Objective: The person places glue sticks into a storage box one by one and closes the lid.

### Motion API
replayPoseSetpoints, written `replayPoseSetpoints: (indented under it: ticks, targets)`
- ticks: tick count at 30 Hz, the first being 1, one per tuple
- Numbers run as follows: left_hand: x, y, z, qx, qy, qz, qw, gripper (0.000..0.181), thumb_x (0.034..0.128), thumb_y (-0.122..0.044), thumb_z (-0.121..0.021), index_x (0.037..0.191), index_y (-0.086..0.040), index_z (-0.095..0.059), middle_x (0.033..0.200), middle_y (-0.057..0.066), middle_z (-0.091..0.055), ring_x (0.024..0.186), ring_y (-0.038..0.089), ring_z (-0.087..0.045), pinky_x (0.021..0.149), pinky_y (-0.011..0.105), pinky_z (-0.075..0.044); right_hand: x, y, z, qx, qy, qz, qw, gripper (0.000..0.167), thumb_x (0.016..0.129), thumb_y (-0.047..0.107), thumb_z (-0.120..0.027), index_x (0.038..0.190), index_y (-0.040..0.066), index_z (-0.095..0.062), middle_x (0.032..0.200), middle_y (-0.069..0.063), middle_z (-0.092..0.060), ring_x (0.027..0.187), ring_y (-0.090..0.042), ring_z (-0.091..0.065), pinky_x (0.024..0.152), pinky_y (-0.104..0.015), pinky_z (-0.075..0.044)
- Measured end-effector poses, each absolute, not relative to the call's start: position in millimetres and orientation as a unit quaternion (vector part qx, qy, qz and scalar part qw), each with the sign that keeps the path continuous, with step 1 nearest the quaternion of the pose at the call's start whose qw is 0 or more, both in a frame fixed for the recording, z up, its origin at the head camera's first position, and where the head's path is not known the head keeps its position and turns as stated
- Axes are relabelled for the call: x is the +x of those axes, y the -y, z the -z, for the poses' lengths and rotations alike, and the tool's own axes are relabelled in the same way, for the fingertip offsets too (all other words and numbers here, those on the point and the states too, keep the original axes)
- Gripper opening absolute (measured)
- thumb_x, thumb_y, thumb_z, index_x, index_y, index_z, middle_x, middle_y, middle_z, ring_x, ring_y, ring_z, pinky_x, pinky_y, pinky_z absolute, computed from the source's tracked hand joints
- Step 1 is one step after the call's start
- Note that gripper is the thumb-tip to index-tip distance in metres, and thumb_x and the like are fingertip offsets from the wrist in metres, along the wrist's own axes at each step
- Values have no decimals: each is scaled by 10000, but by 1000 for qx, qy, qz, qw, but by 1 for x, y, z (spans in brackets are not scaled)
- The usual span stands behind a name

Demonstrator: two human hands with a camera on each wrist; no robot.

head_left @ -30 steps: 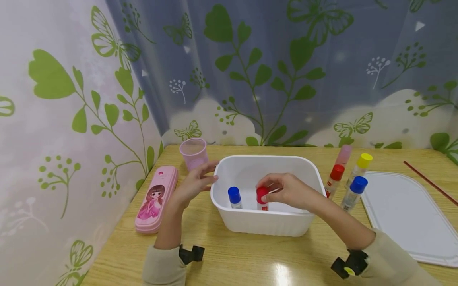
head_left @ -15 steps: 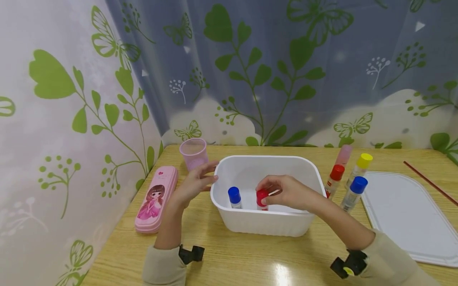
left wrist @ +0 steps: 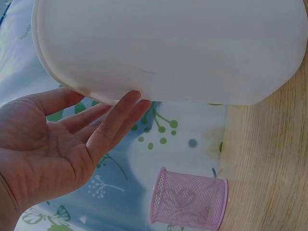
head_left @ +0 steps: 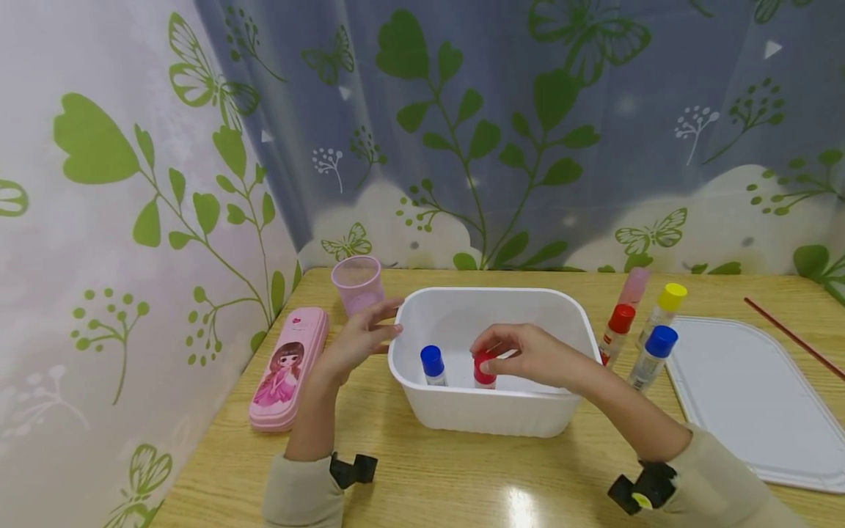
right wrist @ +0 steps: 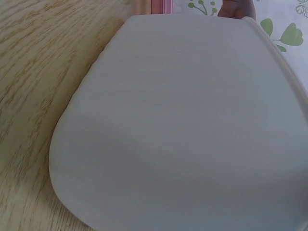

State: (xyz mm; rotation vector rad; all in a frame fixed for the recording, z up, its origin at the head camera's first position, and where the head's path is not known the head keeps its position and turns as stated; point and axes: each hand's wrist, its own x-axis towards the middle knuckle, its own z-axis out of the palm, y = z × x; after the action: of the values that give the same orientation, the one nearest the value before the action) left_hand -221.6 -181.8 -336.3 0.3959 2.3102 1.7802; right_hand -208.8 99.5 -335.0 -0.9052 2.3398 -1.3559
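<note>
My right hand point(head_left: 535, 356) reaches into a white plastic bin point(head_left: 488, 414) and pinches the red cap of a small red-capped bottle point(head_left: 485, 372). A blue-capped bottle point(head_left: 433, 363) stands to its left in the bin; the front wall hides the lower parts of both. At the bin's left end, my left hand point(head_left: 359, 339) rests its fingertips against the rim. In the left wrist view, that hand point(left wrist: 62, 139) has its fingers fairly straight along the bin's outer wall point(left wrist: 168, 53). The bin's wall point(right wrist: 173, 120) fills most of the right wrist view and hides my right hand there.
Beyond the bin's right end stand several capped bottles, including a blue-capped one point(head_left: 653, 357) and a yellow-capped one point(head_left: 663, 312). A white board point(head_left: 759, 403) and a thin red stick point(head_left: 795, 337) lie farther right. Left are a pink pencil case point(head_left: 289, 370) and a pink mesh cup point(head_left: 357, 282).
The red-capped bottle has shifted very slightly downward in my right hand's pinch. My left hand and the bin stay where they were.
</note>
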Motion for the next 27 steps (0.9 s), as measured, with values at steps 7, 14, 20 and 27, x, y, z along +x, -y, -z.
replayPoseSetpoints:
  ticks: [7, 14, 20, 27]
  targets:
    - [-222, 182, 337, 135, -781, -601, 98, 489, 935, -85, -511, 1394, -31, -353, 1368, 174, -402, 1146, 332, -479, 870, 447, -461, -208, -102, 330, -280, -817, 493, 108, 188, 884, 140, -619, 1052, 57, -630, 1008, -78, -640, 941, -219, -589, 819, -338, -490]
    - [-222, 181, 336, 132, -781, -603, 101, 490, 936, -83, -506, 1396, -31, -346, 1367, 169, -401, 1148, 329, -478, 878, 460, -452, -197, -124, 310, -225, -784, 578, 30, 234, 904, 137, -595, 1068, -30, -606, 1023, -116, -633, 906, -196, -611, 817, -279, -496]
    - [-222, 179, 337, 133, -777, -606, 103, 495, 934, -73, -503, 1398, -23, -337, 1372, 176, -391, 1153, 331, -470, 892, 478, -437, -182, -169, 293, -215, -772, 597, -35, 189, 913, 85, -571, 1074, -10, -594, 1029, -5, -636, 935, -112, -599, 796, -201, -484]
    - [-222, 182, 337, 133, -780, -602, 105, 513, 936, -94, -505, 1408, -21, -318, 1388, 175, -371, 1160, 333, -463, 897, 463, -436, -176, -224, 297, -147, -801, 573, -89, 195, 930, 116, -546, 1103, 45, -602, 1018, 79, -636, 924, -50, -589, 761, -133, -465]
